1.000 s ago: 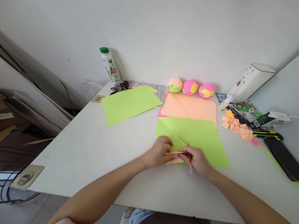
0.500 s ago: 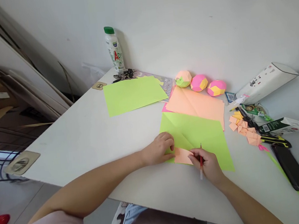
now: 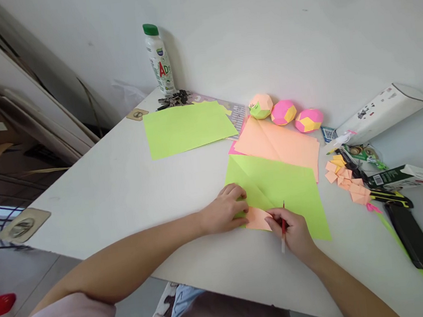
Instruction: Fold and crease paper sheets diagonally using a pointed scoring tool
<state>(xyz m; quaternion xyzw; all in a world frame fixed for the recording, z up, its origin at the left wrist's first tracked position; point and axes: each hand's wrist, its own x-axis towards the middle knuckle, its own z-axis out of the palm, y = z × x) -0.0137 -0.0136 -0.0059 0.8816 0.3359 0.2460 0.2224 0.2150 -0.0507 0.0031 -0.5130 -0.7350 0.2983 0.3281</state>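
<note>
A small peach paper piece (image 3: 257, 218) lies over the near left part of a creased green sheet (image 3: 293, 182). At its left end, my left hand (image 3: 226, 209) has curled fingers with the thumb against the paper. My right hand (image 3: 292, 229) pinches the right end of the piece between thumb and fingers. A thin red pen refill (image 3: 283, 229) is tucked in that same hand, its tip pointing away from me and its clear end toward me.
Behind lie peach sheets (image 3: 276, 141) and several folded paper balls (image 3: 283, 112). Another green sheet (image 3: 189, 128) is at the left, near a bottle (image 3: 159, 63) and keys (image 3: 173, 99). Folded peach pieces (image 3: 350, 186), a utility knife (image 3: 393, 198) and a black case (image 3: 414, 238) are at the right.
The camera view has shifted slightly, so the background sits a little higher. Both hands keep nearly the same hold on the peach piece.
</note>
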